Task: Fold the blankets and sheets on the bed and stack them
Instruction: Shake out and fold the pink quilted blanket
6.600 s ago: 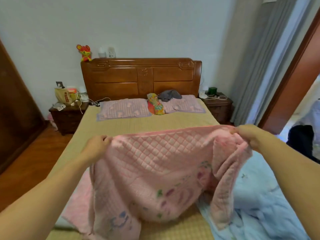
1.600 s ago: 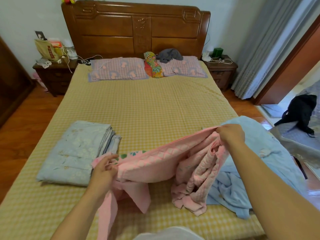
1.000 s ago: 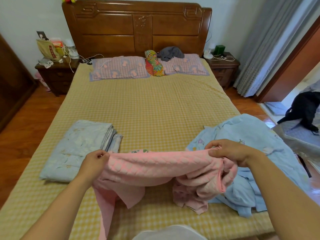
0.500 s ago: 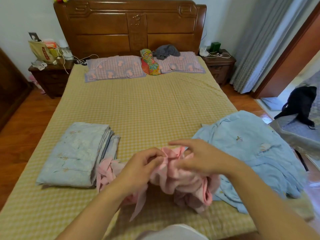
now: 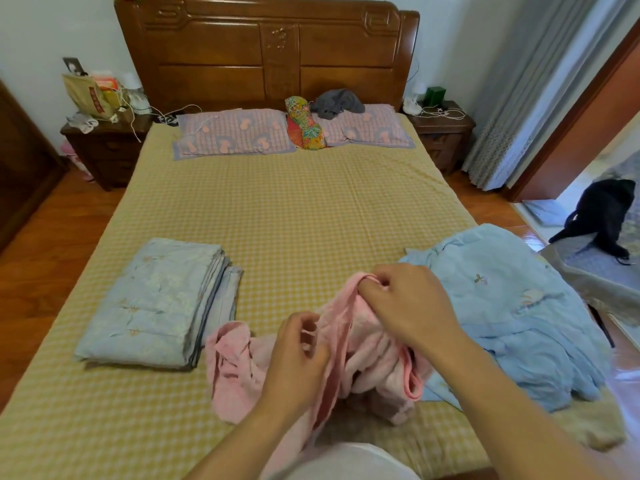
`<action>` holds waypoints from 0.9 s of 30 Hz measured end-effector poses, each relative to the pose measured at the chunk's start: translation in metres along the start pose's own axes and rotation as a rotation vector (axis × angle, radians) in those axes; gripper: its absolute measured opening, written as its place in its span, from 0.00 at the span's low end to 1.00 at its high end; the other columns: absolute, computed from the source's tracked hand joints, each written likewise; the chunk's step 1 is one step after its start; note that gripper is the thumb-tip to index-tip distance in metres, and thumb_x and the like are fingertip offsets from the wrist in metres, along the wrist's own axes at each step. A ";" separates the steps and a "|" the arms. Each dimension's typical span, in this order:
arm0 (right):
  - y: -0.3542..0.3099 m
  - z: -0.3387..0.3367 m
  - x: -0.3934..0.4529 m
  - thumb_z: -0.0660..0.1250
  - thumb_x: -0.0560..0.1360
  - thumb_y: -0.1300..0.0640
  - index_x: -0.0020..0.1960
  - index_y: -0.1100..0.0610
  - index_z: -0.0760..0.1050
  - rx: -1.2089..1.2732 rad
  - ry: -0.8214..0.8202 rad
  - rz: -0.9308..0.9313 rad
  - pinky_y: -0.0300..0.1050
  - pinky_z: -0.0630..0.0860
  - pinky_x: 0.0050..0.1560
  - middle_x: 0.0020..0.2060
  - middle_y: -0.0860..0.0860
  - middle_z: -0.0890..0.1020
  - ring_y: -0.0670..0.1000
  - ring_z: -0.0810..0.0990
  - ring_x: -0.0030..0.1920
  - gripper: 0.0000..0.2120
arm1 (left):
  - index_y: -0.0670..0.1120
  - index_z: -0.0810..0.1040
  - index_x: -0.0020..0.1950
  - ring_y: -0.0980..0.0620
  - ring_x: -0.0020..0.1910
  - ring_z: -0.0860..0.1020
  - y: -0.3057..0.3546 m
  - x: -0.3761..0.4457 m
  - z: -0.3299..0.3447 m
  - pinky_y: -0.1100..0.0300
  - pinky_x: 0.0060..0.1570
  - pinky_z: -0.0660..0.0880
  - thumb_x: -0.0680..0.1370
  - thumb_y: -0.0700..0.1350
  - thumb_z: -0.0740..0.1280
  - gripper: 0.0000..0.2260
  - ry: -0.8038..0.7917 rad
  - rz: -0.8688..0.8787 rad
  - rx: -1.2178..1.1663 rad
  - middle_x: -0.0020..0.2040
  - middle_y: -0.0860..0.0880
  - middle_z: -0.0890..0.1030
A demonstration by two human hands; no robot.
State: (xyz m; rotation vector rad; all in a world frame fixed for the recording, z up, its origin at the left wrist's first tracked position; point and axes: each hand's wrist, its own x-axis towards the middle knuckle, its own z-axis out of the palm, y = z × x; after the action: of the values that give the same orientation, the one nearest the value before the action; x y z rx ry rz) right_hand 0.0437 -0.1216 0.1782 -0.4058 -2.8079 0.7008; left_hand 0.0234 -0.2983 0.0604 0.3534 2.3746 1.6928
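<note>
our right hand (image 5: 407,303) pinches the pink blanket (image 5: 239,368) edge; our left hand (image 5: 298,355) curls round it, beside the folded blue stack (image 5: 152,303) on the bed (image 5: 294,216).

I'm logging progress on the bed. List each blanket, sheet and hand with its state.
pink quilted blanket: bunched, unfolded, held in both hands.
pale blue floral blanket: folded flat, lying on the bed's left side.
light blue blanket: crumpled heap, unfolded, at the right edge.
left hand: fingers curled round a pink fold.
right hand: pinches the pink edge, raised.
yellow checked sheet: spread flat over the mattress.
</note>
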 end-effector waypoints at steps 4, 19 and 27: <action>-0.012 -0.027 0.025 0.65 0.73 0.50 0.27 0.56 0.61 -0.092 0.156 -0.143 0.49 0.63 0.28 0.21 0.52 0.68 0.52 0.69 0.26 0.21 | 0.53 0.69 0.48 0.56 0.48 0.73 -0.001 -0.012 0.021 0.57 0.48 0.74 0.75 0.47 0.72 0.12 0.100 0.066 0.052 0.49 0.55 0.70; -0.019 -0.093 0.074 0.65 0.74 0.50 0.26 0.57 0.62 -0.103 0.387 -0.076 0.55 0.69 0.34 0.23 0.53 0.66 0.55 0.67 0.28 0.23 | 0.51 0.71 0.51 0.48 0.46 0.77 -0.020 0.050 0.035 0.43 0.48 0.77 0.71 0.35 0.64 0.14 0.090 -0.126 0.075 0.48 0.51 0.76; 0.025 -0.121 0.097 0.64 0.75 0.49 0.25 0.57 0.67 0.037 0.629 0.207 0.50 0.61 0.34 0.23 0.51 0.66 0.54 0.66 0.29 0.22 | 0.51 0.67 0.47 0.45 0.34 0.76 -0.078 0.080 -0.061 0.50 0.34 0.70 0.78 0.37 0.65 0.11 0.038 -0.060 0.414 0.36 0.48 0.78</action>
State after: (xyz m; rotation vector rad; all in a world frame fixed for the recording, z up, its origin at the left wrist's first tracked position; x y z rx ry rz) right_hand -0.0084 -0.0187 0.2844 -0.7646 -2.1768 0.5401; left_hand -0.0767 -0.3531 0.0046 0.3101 2.7260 1.1827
